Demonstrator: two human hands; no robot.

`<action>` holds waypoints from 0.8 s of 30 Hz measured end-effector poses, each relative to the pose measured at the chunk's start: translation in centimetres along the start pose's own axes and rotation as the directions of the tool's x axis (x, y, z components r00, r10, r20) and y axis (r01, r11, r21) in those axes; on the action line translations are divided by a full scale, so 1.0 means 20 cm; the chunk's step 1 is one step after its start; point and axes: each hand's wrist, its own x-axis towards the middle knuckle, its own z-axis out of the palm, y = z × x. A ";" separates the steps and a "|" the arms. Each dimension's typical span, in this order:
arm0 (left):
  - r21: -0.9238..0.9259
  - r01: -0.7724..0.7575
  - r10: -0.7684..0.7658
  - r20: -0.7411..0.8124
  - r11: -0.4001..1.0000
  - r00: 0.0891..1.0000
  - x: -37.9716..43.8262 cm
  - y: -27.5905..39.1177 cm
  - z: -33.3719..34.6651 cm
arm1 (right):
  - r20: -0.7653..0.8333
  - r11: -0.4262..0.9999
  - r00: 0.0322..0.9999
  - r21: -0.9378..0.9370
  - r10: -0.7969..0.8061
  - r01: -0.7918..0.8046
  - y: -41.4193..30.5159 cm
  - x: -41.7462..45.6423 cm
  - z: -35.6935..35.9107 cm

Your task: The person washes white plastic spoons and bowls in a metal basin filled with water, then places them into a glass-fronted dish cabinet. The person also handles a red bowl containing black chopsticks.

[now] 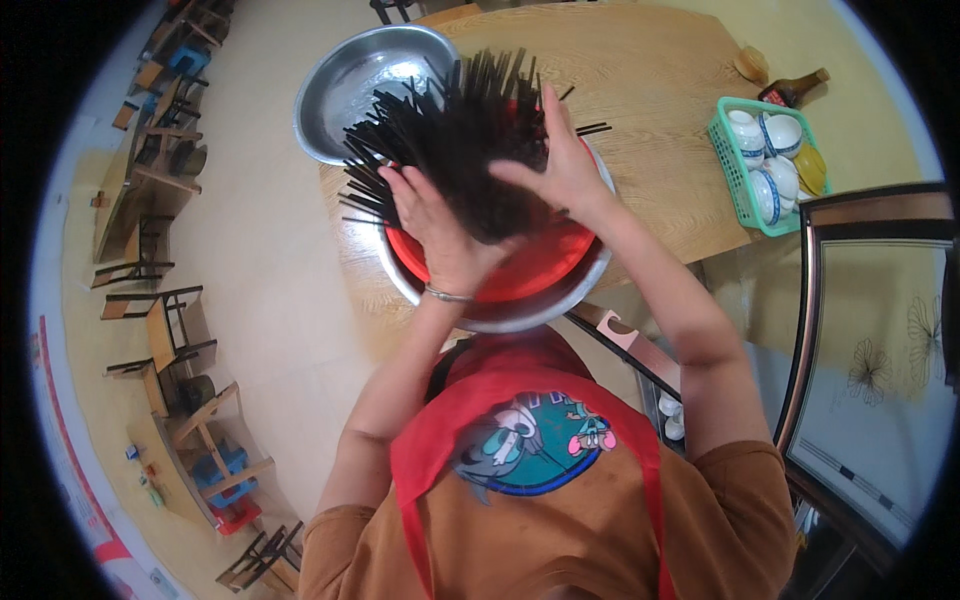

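Observation:
A large fanned bundle of thin black sticks, which look like chopsticks [465, 142], lies between my two hands above a red plastic basin or basket [517, 274]. That red vessel sits inside a wide metal basin [499, 324] at the near edge of the wooden table. My left hand [442, 225] presses against the bundle's near left side, its fingers pointing up and away. On the right, my right hand [555, 165] has thumb and fingers spread against the bundle. The bundle's lower ends are blurred, and its contact with the red vessel is hard to tell.
An empty metal basin [322, 97] stands at the table's far left. To the right are a green plastic basket [731, 169] of bowls and a brown bottle [795, 88] on the wooden table [660, 82]. A glass-panelled frame [806, 300] stands at right; tables and stools line the left.

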 end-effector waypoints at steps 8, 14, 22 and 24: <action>-0.050 0.353 -0.357 -0.109 0.934 0.928 -0.11 -0.36 -0.05 | -0.269 0.844 0.923 0.528 0.275 -0.098 0.33 -0.15 -0.25; 0.060 0.200 -0.203 0.058 0.978 0.977 -0.22 -0.17 -0.08 | 0.171 0.944 0.939 -0.202 0.298 -0.262 0.24 -0.44 -0.39; 0.063 0.150 -0.157 0.126 0.987 0.979 -0.11 -0.08 0.04 | 0.158 0.927 0.957 -0.329 0.245 -0.183 0.26 -0.33 -0.25; 0.067 0.170 -0.176 0.099 0.983 0.979 -0.07 -0.08 0.07 | 0.081 0.943 0.940 0.020 0.331 -0.333 0.32 -0.19 -0.29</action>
